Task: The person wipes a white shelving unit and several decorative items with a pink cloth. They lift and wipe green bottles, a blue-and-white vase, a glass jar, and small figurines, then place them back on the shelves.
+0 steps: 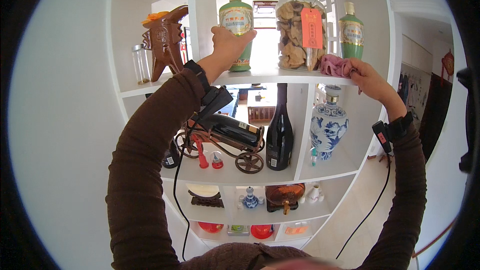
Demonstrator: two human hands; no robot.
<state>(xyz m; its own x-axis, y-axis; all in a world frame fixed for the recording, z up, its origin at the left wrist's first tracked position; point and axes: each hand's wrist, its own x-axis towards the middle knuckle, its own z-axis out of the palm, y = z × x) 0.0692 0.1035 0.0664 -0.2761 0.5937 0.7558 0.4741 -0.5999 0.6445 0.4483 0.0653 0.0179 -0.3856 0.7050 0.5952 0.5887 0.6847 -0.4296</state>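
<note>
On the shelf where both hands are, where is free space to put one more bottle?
Bare shelf board lies between the small glass jar and the left hand. It is crowded from the green bottle to the big jar, pink cloth and right hand.

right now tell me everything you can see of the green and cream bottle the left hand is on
The green and cream glazed bottle looks ceramic, with a cream stopper top, a green shoulder and base, and a gold-edged label band around its cream middle. It stands upright on the white upper shelf, beside the big clear glass jar of dried slices. The left hand grips its lower body from the front.
</note>
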